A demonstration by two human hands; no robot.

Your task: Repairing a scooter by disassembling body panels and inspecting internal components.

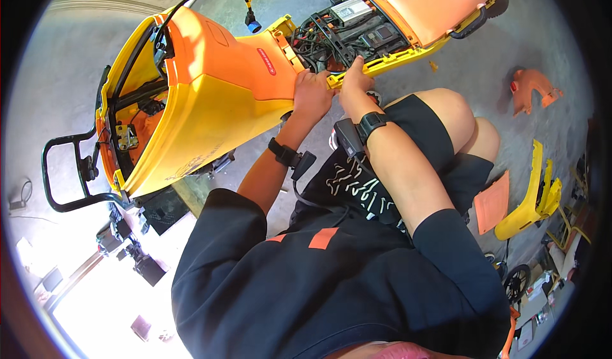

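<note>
A yellow and orange vehicle body (210, 104), resembling a scooter, lies across the upper left. Its middle compartment is open and full of black wires (312, 48). Along the near side of that compartment runs a yellow edge panel (382, 61). My left hand (312, 96) is closed at the panel's left end, beside the orange cover, its fingertips bent over the edge. Close to its right, my right hand (354, 86) grips the same edge with the thumb up on top; its other fingers are mostly hidden.
A silver box (349, 11) and a black module (380, 35) sit in the compartment. A black tube handle (57, 174) juts out left. On the floor at right lie an orange curved part (532, 90), an orange flat panel (493, 203) and a yellow trim piece (526, 200).
</note>
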